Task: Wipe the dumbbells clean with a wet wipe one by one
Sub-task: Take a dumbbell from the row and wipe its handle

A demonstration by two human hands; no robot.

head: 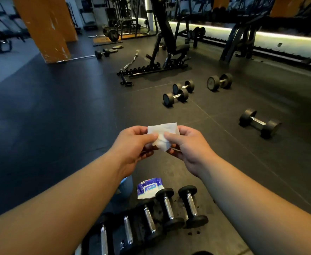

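Note:
I hold a white wet wipe (163, 134) in front of me, above the floor. My left hand (132, 144) pinches its left side and my right hand (187, 144) pinches its right side, thumbs on top. Below my arms, several black dumbbells with chrome handles lie side by side on the floor; the rightmost dumbbell (192, 205) is the clearest. A blue and purple wet wipe pack (148, 187) lies just behind that row.
More dumbbells lie scattered ahead: a pair (178, 92), one further back (219, 82) and one at right (259, 123). An adjustable bench (162, 57), barbells and an orange pillar (46, 28) stand further off. Black crumbs dot the dark rubber floor.

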